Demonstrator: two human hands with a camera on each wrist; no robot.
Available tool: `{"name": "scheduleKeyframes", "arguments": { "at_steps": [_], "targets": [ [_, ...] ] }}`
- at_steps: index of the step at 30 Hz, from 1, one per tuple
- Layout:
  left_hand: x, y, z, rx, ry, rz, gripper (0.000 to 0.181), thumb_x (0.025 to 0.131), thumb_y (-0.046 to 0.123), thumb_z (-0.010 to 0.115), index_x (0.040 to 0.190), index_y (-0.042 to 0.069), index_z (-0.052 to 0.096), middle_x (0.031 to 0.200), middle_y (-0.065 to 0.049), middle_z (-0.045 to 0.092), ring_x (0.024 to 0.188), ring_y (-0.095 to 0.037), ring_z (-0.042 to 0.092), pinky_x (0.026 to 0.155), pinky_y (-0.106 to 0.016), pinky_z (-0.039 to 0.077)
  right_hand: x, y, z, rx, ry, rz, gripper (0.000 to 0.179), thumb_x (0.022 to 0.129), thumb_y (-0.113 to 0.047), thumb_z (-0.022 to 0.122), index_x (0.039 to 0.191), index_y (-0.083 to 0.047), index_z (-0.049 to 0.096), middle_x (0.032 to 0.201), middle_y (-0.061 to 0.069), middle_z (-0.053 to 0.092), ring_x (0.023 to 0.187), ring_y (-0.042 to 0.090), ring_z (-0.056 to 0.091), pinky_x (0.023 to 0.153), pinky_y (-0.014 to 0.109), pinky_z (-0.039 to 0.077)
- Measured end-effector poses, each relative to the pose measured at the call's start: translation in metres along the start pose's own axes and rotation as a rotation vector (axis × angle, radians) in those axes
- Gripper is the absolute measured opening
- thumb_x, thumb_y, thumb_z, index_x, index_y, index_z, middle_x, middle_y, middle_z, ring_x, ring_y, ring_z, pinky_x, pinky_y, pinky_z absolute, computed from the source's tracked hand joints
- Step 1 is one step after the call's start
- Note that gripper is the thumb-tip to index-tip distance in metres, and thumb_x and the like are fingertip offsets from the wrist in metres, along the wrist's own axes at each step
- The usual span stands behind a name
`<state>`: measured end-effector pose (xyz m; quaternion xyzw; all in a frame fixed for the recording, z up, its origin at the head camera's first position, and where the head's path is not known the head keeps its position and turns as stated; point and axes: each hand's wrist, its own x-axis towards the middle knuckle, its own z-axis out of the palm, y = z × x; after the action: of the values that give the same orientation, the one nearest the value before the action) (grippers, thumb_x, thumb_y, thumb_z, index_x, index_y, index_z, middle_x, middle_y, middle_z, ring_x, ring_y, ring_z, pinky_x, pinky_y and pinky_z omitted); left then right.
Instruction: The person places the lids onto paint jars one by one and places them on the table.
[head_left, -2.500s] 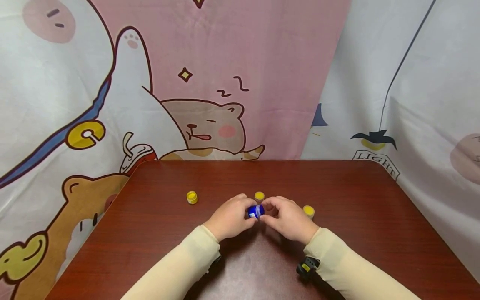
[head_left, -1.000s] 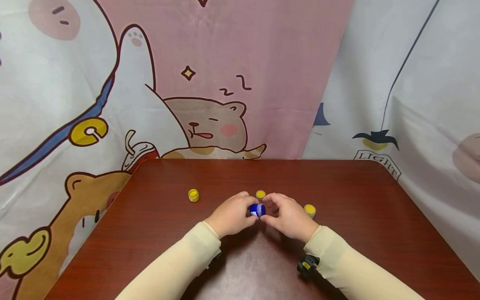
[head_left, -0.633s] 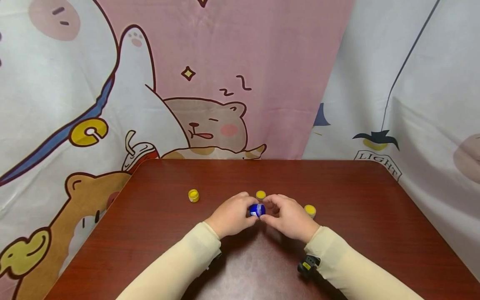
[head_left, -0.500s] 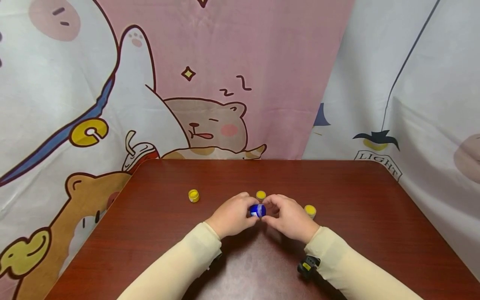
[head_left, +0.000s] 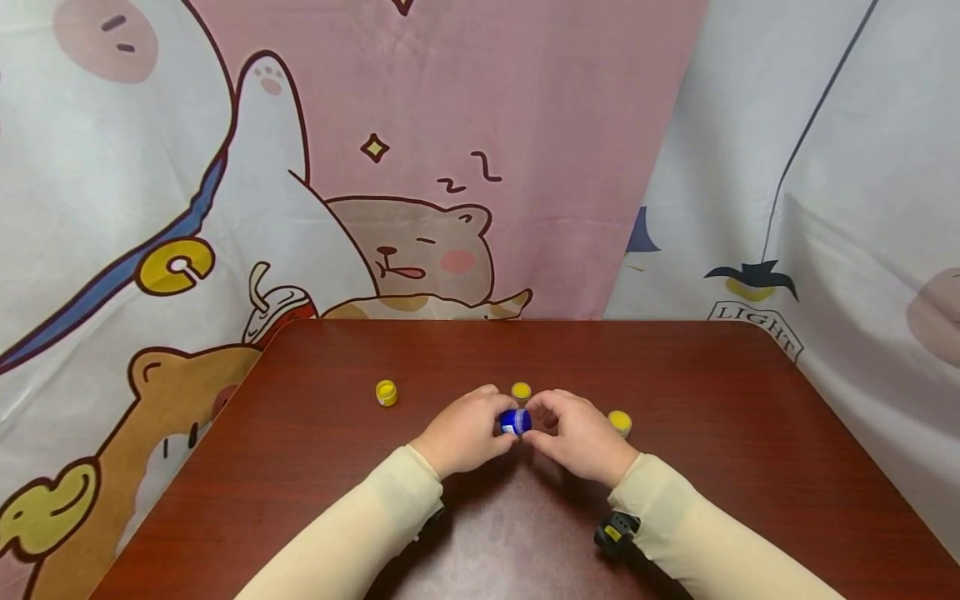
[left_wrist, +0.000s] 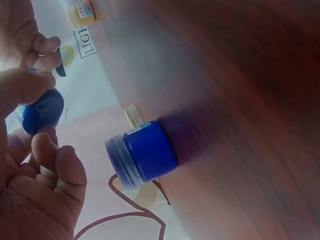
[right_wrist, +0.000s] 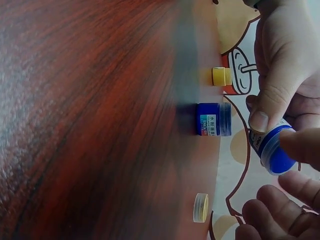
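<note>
In the head view my left hand (head_left: 467, 429) grips a small blue paint jar (head_left: 511, 422) on its side, its lid end facing right. My right hand (head_left: 581, 433) pinches the clear lid between thumb and fingers. The right wrist view shows the left thumb pressing the label and the right thumb on the lid rim (right_wrist: 272, 147). From the left wrist view the blue bottom of this jar (left_wrist: 45, 111) shows between the fingers. A second blue paint jar (right_wrist: 209, 119) with a clear lid stands upright on the table, hidden behind the hands in the head view.
On the brown table (head_left: 337, 467), an open yellow paint jar (head_left: 386, 393) stands to the left. A loose yellow-coated lid (head_left: 521, 390) lies just behind the hands. Another yellow paint jar (head_left: 619, 422) stands right of the right hand. A cartoon curtain (head_left: 555, 167) hangs behind the table.
</note>
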<state>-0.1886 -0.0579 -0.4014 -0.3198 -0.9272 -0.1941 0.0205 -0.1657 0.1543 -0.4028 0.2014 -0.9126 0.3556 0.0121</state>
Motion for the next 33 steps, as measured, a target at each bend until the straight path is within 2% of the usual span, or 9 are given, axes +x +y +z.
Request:
{"name": "scheduleKeyframes", "arguments": {
  "at_steps": [3,9,15,22,29,33],
  "targets": [
    [0.0000,0.0002,-0.0001,-0.005,-0.003,-0.005,0.034,0.093,0.030,0.081,0.121,0.013,0.074,0.097,0.005,0.061,0.079,-0.008,0.053,0.070,-0.019,0.048,0.0003,0.0002,-0.0004,-0.002,0.002,0.010,0.023,0.093,-0.028,0.081,0.110,-0.017,0.071,0.104,-0.001,0.070,0.095,0.013,0.067,0.081,0.031,0.057],
    [0.0008,0.0001,0.0001,0.004,0.002,0.004,0.034,0.092,0.030,0.081,0.121,0.013,0.074,0.097,0.005,0.061,0.079,-0.008,0.053,0.070,-0.019,0.048,0.0001,0.0011,-0.0006,0.018,0.010,-0.010,0.033,0.090,-0.024,0.084,0.118,-0.015,0.069,0.107,-0.002,0.071,0.097,0.013,0.069,0.083,0.032,0.059],
    [0.0007,-0.0002,0.0002,-0.002,-0.001,0.005,0.033,0.092,0.030,0.081,0.120,0.013,0.074,0.097,0.005,0.061,0.079,-0.008,0.053,0.070,-0.019,0.048,0.0002,-0.0005,-0.0007,0.020,0.004,-0.013,0.022,0.093,-0.024,0.082,0.111,-0.017,0.071,0.103,-0.002,0.070,0.094,0.012,0.068,0.080,0.030,0.057],
    [0.0005,0.0006,0.0002,-0.001,0.001,0.008,0.033,0.092,0.030,0.081,0.120,0.013,0.074,0.096,0.005,0.061,0.078,-0.007,0.053,0.070,-0.018,0.048,-0.0006,-0.0009,-0.0010,0.017,0.003,-0.017,0.033,0.090,-0.021,0.085,0.118,-0.015,0.070,0.106,-0.003,0.070,0.096,0.015,0.069,0.083,0.032,0.059],
    [0.0008,0.0017,-0.0004,-0.006,0.006,0.010,0.031,0.092,0.029,0.081,0.118,0.013,0.074,0.095,0.006,0.060,0.077,-0.007,0.052,0.068,-0.019,0.047,-0.0003,0.0005,0.0010,0.006,-0.013,0.007,0.020,0.095,-0.027,0.080,0.110,-0.017,0.071,0.102,-0.005,0.069,0.093,0.009,0.067,0.081,0.029,0.058],
    [0.0007,0.0016,-0.0009,0.000,0.009,0.013,0.031,0.093,0.029,0.081,0.118,0.013,0.074,0.095,0.006,0.060,0.078,-0.007,0.052,0.069,-0.019,0.047,-0.0008,0.0017,0.0006,0.013,-0.005,-0.009,0.023,0.095,-0.028,0.080,0.111,-0.016,0.071,0.102,-0.004,0.070,0.091,0.008,0.066,0.079,0.027,0.056]
  ]
}}
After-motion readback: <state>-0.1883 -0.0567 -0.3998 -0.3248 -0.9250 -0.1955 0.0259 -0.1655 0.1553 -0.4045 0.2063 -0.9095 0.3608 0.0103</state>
